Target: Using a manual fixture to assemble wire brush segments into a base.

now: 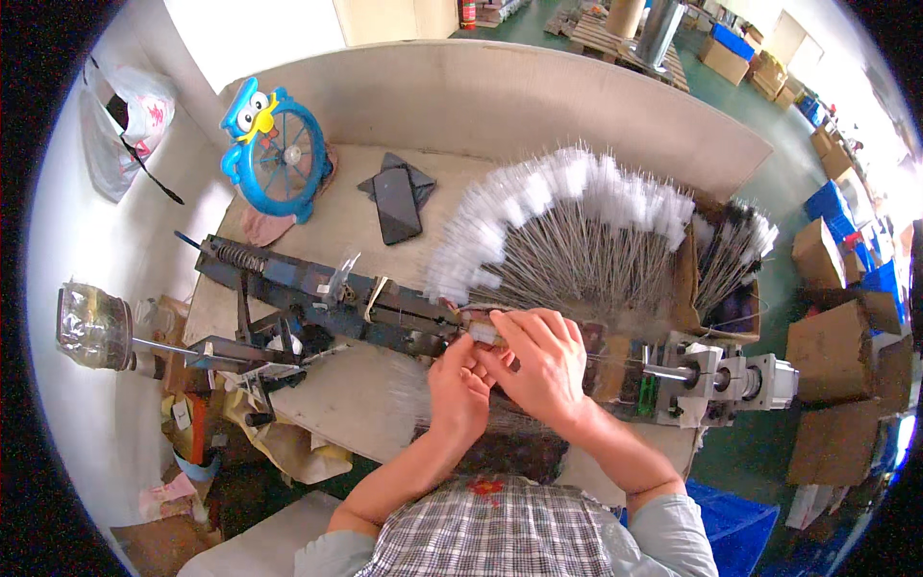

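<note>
My left hand (460,387) is closed, its fingertips pinched together at the middle of a long dark machine rail (332,298). Against it, my right hand (545,363) bends over from the right, thumb and fingers closed at the same spot. A small pale piece (486,332) shows by the right fingertips; its kind is hard to make out, and fingers cover what each hand grips. Just beyond the hands spreads a big fan of wire brushes (586,240) with white tufted ends. To the right stands a metal spindle unit (716,380) with a rod pointing toward my hands.
A blue bird-shaped fan (279,159) and a black phone (396,206) are at the back left. Dark-tipped brushes stand in a cardboard box (716,308) at right. A crank handle (260,417) juts out at left. A low panel (461,91) borders the table's back.
</note>
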### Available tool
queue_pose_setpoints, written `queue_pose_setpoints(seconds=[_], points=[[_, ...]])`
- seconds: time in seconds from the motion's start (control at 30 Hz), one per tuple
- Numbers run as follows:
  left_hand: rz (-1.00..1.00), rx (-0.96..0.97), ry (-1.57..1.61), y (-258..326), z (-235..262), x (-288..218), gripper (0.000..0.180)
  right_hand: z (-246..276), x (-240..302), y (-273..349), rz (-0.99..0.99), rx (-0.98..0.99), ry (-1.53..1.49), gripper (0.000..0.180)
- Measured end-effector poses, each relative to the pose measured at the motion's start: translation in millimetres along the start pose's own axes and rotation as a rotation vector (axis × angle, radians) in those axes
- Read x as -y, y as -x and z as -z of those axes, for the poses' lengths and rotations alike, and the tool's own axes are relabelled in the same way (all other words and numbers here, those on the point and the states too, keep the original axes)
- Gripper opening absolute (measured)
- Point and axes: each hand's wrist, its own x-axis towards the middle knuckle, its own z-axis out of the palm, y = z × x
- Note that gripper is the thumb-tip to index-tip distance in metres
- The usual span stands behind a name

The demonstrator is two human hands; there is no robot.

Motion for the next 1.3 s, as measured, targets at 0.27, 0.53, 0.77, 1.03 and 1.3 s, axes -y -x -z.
queue_pose_setpoints(seconds=[0.27, 0.53, 0.77, 1.03, 1.3], points=[[-0.064, -0.007, 0.011, 0.7, 0.0, 4.5, 0.012, 1.7, -3.7, 1.8, 0.089, -0.032, 0.033, 0.030], [-0.049, 0.013, -0.032, -0.7, -4.5, 1.5, 0.010, 12.6, -10.5, 0.1, 0.103, 0.053, 0.033, 0.022], [-0.014, 0.050, 0.027, -0.7, 0.0, 2.9, 0.011, 7.5, -9.0, -1.0, 0.093, 0.129, -0.034, 0.029], [0.041, -0.030, 0.165, -1.7, -1.7, 0.2, 0.014, 5.2, -8.8, -4.4, 0.080, 0.083, -0.078, 0.027], [-0.029, -0.028, 0.085, -3.8, 4.2, 6.4, 0.014, 6.6, -8.1, -2.5, 0.077, 0.085, -0.049, 0.026]])
